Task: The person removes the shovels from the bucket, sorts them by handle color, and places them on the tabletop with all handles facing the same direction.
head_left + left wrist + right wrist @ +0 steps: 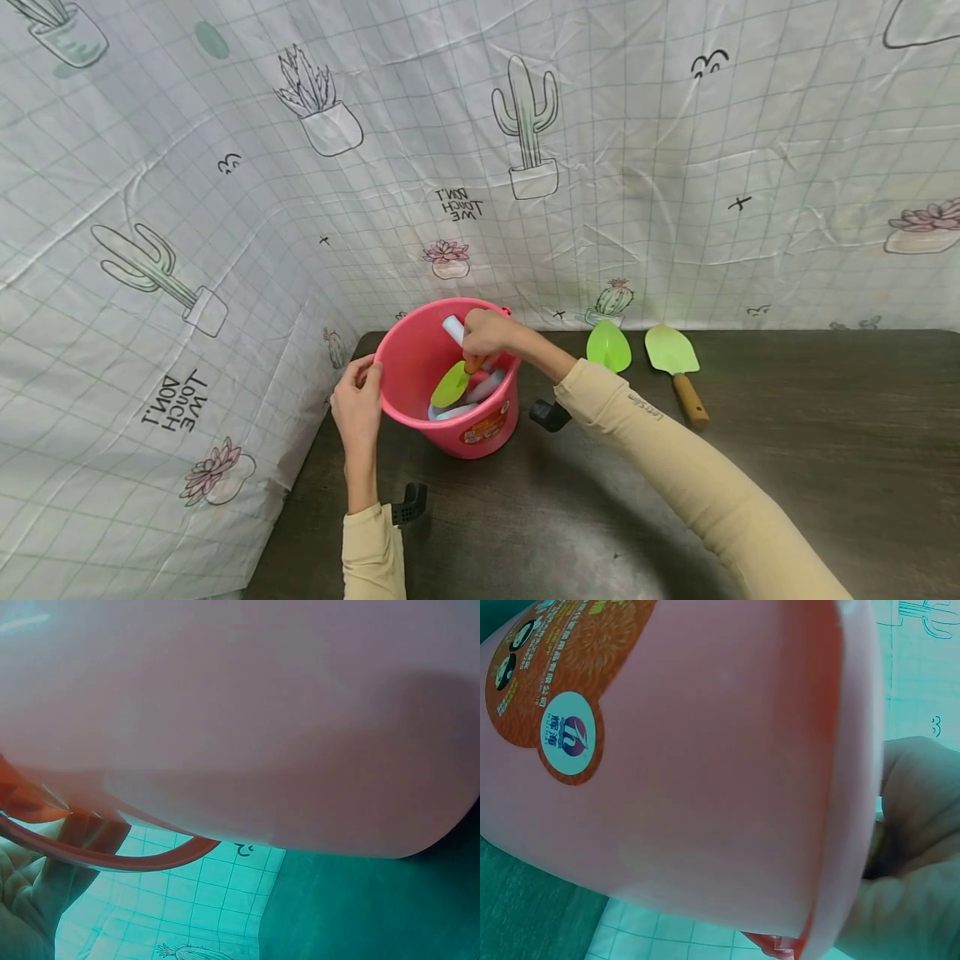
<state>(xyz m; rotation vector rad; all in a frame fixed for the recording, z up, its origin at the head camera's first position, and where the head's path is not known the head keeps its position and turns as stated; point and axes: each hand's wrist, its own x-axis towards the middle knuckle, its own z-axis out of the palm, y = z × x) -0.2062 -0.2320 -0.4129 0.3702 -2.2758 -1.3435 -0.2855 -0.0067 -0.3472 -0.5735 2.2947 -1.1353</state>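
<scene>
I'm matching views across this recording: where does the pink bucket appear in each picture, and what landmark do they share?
Head: the pink bucket stands just left of and below centre.
Left wrist: it fills the upper part, across the full width.
Right wrist: it fills most of the left and middle.
Shared landmark: the grid-patterned cloth.

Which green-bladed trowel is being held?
The trowel at the pink bucket's mouth: the right hand grips its handle. The other two lie on the table.
</scene>
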